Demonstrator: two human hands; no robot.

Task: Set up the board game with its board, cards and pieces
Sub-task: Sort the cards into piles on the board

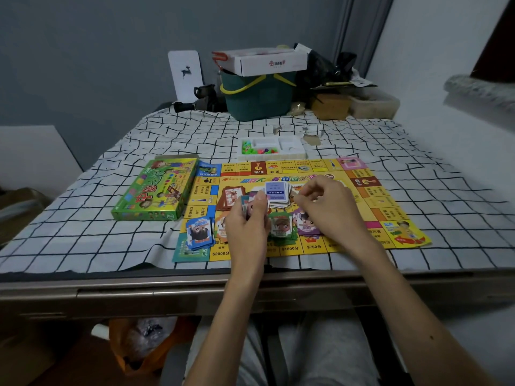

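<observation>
Crosswise, board long axis left-right; left hand grips card stack.

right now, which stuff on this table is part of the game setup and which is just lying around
Game: board, green game box, white piece tray, blue note stack, centre card pile, cards in left hand.
Lying about: teal basket, white cardboard box, deer panel, brown box.

Materials and surface finishes
The board is showing as thin, glossy printed paper on matt woven cloth; the game box is showing glossy card, the tray smooth white plastic.
</observation>
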